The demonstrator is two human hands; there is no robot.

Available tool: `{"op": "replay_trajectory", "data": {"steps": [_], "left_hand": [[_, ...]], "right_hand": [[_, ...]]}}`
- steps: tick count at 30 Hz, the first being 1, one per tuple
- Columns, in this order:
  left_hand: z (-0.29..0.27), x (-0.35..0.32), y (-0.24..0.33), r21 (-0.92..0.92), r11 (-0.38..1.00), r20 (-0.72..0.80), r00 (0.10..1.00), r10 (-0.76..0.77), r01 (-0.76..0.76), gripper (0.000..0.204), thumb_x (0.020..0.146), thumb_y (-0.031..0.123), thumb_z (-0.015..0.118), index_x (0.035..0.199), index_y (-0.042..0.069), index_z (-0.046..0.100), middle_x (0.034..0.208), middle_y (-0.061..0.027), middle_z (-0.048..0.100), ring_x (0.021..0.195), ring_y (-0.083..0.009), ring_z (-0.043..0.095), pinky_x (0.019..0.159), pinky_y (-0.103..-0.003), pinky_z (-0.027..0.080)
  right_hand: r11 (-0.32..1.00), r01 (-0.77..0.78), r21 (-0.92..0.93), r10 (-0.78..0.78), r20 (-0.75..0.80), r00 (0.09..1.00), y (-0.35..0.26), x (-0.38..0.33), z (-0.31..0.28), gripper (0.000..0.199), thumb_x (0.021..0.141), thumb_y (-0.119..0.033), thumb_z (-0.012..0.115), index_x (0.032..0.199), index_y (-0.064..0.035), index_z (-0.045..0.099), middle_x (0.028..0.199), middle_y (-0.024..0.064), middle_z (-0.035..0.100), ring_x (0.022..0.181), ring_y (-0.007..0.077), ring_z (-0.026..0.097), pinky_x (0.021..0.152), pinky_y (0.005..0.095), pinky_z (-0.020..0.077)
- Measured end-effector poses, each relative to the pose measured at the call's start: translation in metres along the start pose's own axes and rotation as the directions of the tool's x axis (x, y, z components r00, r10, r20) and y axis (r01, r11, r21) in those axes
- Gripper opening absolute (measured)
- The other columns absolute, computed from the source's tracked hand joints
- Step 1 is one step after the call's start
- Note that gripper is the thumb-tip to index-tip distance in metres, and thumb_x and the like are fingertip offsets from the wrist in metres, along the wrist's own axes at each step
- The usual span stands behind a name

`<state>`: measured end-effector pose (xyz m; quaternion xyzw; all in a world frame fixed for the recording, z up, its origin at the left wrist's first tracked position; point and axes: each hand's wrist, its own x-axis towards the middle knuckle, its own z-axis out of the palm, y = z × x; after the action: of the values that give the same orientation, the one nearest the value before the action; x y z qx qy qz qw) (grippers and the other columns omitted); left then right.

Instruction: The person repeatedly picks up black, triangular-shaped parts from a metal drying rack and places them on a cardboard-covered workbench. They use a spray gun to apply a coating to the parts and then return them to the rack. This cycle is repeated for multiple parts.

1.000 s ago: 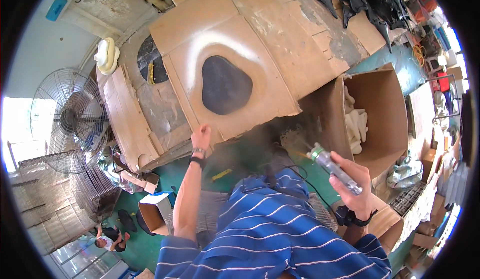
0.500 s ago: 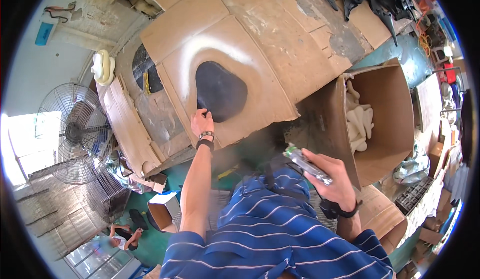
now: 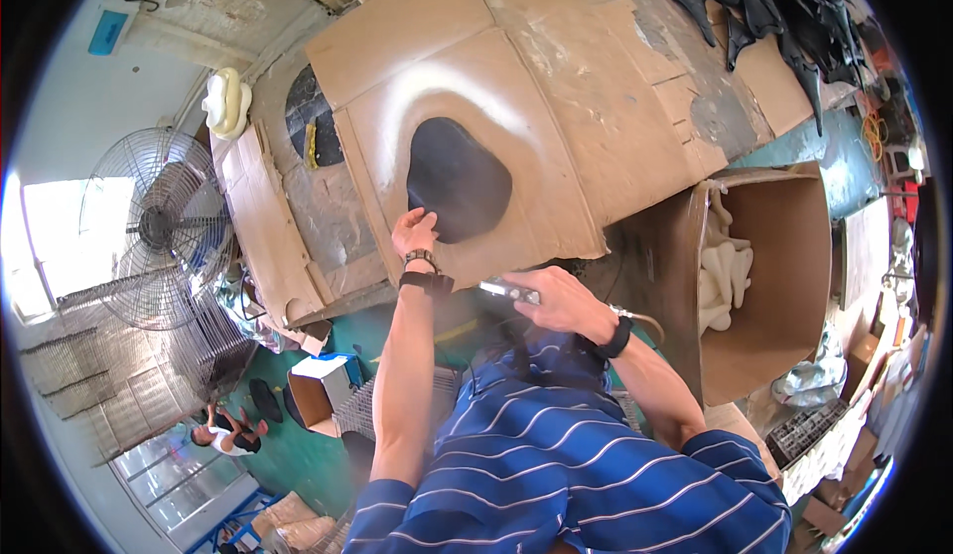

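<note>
A flat, black, rounded piece (image 3: pixel 462 182) lies on the cardboard sheet (image 3: pixel 556 207), with a whitish spray mark curving round its far side. Pinched at the near left edge of that piece are the fingers of my left hand (image 3: pixel 415 231). My right hand (image 3: pixel 566 301) is closed round a silver spray gun (image 3: pixel 509 291), held low beside the near edge of the cardboard and pointing left. Part of the gun is hidden by my fingers. A hose (image 3: pixel 643 321) shows by my right wrist.
An open cardboard box (image 3: pixel 769 355) holding pale foot-shaped forms (image 3: pixel 725 281) stands at the right. Black limp pieces (image 3: pixel 754 8) are heaped at the far right. A large fan (image 3: pixel 157 226) stands at the left. Another person (image 3: pixel 233 440) sits at the lower left.
My right hand has swung left and forward with the spray gun, closer to my left hand and the cardboard edge. My left hand stays at the black piece's edge. The view has shifted slightly.
</note>
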<state>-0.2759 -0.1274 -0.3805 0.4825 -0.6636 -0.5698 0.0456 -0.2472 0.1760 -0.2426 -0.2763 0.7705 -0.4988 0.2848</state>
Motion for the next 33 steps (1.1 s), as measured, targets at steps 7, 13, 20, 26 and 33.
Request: {"op": "replay_trajectory", "data": {"steps": [7,13,20,26,33], "left_hand": [[0.012,-0.008,0.003,-0.314,0.934,-0.086,0.974,-0.208,0.172,0.052,0.080,-0.008,0.073,0.126,-0.004,0.050,0.095,-0.0158,0.064,0.083,-0.0280,0.067,0.071,-0.043,0.059],[0.012,-0.006,0.011,-0.398,0.852,0.140,0.941,-0.308,0.339,0.043,0.083,0.000,0.075,0.119,-0.007,0.051,0.090,-0.0116,0.063,0.075,-0.0243,0.064,0.069,-0.041,0.059],[0.025,-0.005,0.039,-0.455,0.830,0.374,0.915,-0.151,0.322,0.021,0.086,0.003,0.072,0.096,0.001,0.054,0.085,-0.0087,0.059,0.077,-0.0241,0.063,0.074,-0.044,0.059],[0.037,0.014,0.056,-0.629,0.697,0.458,0.888,-0.024,0.344,0.007,0.087,0.006,0.061,0.093,0.001,0.062,0.093,-0.0134,0.067,0.092,-0.0293,0.064,0.093,-0.049,0.053],[0.042,0.018,0.146,-0.878,0.408,0.349,0.917,0.191,0.249,0.025,0.078,0.004,0.054,0.101,-0.004,0.060,0.102,-0.0173,0.068,0.096,-0.0345,0.064,0.094,-0.052,0.051]], "right_hand": [[0.995,-0.102,0.002,0.101,0.126,0.987,0.019,0.032,0.005,0.038,0.077,-0.010,0.063,0.114,-0.0017,0.067,0.087,0.0254,0.067,0.083,0.0446,0.064,0.072,0.0502,0.0497],[0.996,-0.088,0.001,0.086,0.162,0.983,0.057,0.066,0.020,0.050,0.072,-0.006,0.060,0.122,-0.0024,0.063,0.092,0.0303,0.066,0.090,0.0479,0.063,0.079,0.0517,0.0506],[0.949,-0.257,-0.185,0.292,0.195,0.936,0.097,0.128,0.041,0.083,0.071,-0.004,0.057,0.146,0.0139,0.026,0.100,0.0349,0.066,0.098,0.0429,0.066,0.083,0.0475,0.0529],[0.944,-0.327,-0.048,0.327,0.276,0.904,0.109,0.141,0.036,0.096,0.065,-0.004,0.060,0.145,0.0210,0.014,0.077,0.0270,0.069,0.065,0.0324,0.070,0.057,0.0371,0.0549],[0.957,-0.284,0.064,0.261,0.242,0.934,0.116,0.141,0.035,0.095,0.059,-0.005,0.062,0.137,0.0267,0.020,0.068,0.0262,0.065,0.059,0.0303,0.069,0.051,0.0359,0.0528]]}}
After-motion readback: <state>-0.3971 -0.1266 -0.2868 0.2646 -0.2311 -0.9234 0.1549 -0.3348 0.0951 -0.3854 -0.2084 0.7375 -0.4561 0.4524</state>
